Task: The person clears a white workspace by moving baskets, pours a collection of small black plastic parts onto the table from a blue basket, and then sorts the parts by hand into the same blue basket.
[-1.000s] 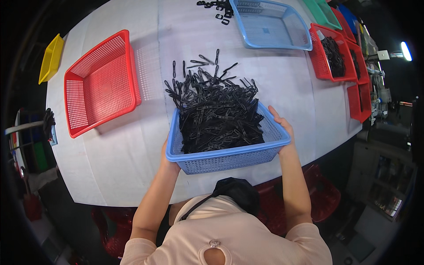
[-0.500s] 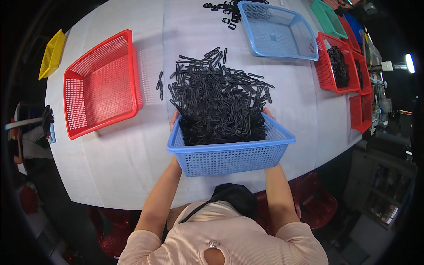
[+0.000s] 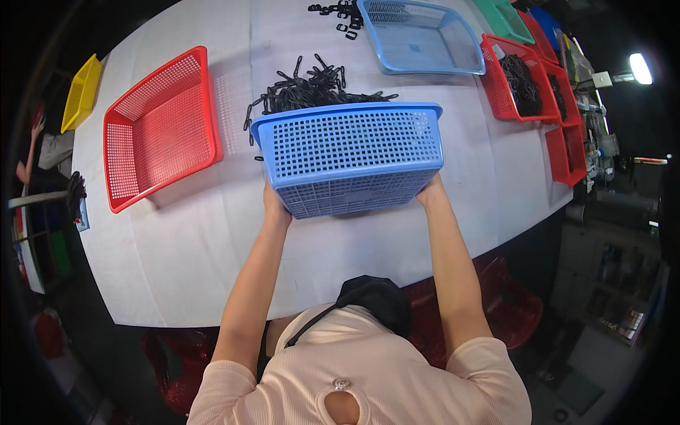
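Both my hands hold a blue perforated plastic basket (image 3: pixel 358 145) in front of me, tilted steeply so its open top faces away and its underside shows. My left hand (image 3: pixel 273 202) grips the lower left corner, and my right hand (image 3: pixel 430 191) has the lower right one. Most of the fingers are hidden behind and under the basket. Beyond its far rim lies a heap of small, elongated black plastic pieces (image 3: pixel 304 91) on the white tabletop (image 3: pixel 212 248). The basket hides the rest of the heap and whatever is still inside.
To the left stand a large red basket (image 3: pixel 166 142) and a small yellow basket (image 3: pixel 81 93). A light blue basket (image 3: pixel 418 48) is at the far right, beside small black buckle-like pieces (image 3: pixel 348 28). Red baskets with black pieces (image 3: pixel 520 85) and a green one (image 3: pixel 504 20) line the right edge.
My hands have raised the near side of the blue basket and tipped it away from me. Its base now shows, and the heap is largely hidden behind it.
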Tool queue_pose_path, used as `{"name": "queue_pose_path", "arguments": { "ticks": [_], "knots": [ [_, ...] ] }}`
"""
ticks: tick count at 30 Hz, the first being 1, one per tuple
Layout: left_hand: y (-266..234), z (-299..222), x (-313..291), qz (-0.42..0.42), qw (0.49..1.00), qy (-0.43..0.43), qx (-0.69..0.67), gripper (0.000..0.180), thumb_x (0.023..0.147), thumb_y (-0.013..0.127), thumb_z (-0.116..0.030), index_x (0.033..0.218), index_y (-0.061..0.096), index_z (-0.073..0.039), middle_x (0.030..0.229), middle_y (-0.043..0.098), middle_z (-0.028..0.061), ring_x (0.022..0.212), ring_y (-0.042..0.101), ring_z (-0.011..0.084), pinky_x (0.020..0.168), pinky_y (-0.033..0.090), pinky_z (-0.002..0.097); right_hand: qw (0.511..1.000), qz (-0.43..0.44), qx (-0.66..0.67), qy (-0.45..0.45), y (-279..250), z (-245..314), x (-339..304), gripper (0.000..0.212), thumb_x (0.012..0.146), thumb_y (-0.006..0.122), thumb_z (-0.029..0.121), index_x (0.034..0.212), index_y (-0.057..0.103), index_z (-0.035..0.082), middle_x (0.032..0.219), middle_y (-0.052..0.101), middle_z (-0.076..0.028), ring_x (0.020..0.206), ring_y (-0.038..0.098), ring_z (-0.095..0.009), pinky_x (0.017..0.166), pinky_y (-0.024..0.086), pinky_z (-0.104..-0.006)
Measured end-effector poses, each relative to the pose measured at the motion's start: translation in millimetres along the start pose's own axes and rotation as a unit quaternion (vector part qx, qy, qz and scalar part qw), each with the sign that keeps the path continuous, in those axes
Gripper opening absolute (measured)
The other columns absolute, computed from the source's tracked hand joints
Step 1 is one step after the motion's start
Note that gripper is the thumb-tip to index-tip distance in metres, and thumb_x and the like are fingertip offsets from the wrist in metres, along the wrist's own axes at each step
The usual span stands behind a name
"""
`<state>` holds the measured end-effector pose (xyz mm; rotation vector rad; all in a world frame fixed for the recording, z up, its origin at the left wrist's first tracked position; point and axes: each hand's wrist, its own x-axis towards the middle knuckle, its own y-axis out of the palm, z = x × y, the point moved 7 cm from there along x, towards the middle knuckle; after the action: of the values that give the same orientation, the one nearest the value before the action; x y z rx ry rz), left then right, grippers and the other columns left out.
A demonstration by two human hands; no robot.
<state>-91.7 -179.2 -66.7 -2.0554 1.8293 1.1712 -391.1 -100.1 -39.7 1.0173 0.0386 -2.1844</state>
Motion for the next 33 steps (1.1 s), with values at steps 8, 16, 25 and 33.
{"name": "queue_pose_path", "arguments": {
  "ticks": [8, 16, 25, 33],
  "knots": [
    [-49, 4, 8, -0.024, 0.985, -0.035, 0.164, 0.054, 0.093, 0.048, -0.044, 0.124, 0.051, -0.001, 0.116, 0.060, 0.0111, 0.103, 0.059, 0.0214, 0.087, 0.050, 0.0340, 0.949, 0.049, -0.307, 0.053, -19, 1, -26, 0.085, 0.085, 0.030, 0.073, 0.121, 0.053, 0.000, 0.114, 0.058, -0.018, 0.090, 0.062, -0.033, 0.067, 0.053, -0.0454],
    [-13, -27, -54, 0.097, 0.977, 0.146, 0.119, 0.054, 0.098, 0.037, -0.043, 0.133, 0.043, -0.001, 0.128, 0.053, 0.0107, 0.115, 0.053, 0.0222, 0.100, 0.041, 0.0364, 0.948, 0.074, -0.298, -0.087, -69, 16, -92, 0.067, 0.093, 0.036, 0.059, 0.129, 0.048, 0.003, 0.118, 0.058, -0.014, 0.095, 0.062, -0.025, 0.072, 0.053, -0.0387],
    [-127, -25, -38, 0.092, 0.970, 0.197, 0.112, 0.041, 0.095, 0.045, -0.032, 0.127, 0.047, -0.005, 0.122, 0.055, 0.0072, 0.111, 0.054, 0.0207, 0.094, 0.045, 0.0352, 0.852, 0.010, -0.518, 0.072, -321, -232, -159, 0.080, 0.077, 0.068, 0.051, 0.135, 0.042, 0.004, 0.129, 0.052, -0.021, 0.119, 0.051, -0.029, 0.097, 0.043, -0.0389],
    [-189, -51, -99, 0.175, 0.967, 0.185, 0.014, 0.052, 0.092, 0.049, -0.036, 0.132, 0.042, -0.005, 0.131, 0.049, 0.0123, 0.120, 0.047, 0.0299, 0.101, 0.041, 0.0451, 0.729, -0.026, -0.630, 0.266, -317, -374, -269, 0.101, 0.069, 0.073, 0.054, 0.144, 0.017, 0.016, 0.132, 0.048, -0.020, 0.122, 0.047, -0.035, 0.103, 0.034, -0.0477]
  ]
}}
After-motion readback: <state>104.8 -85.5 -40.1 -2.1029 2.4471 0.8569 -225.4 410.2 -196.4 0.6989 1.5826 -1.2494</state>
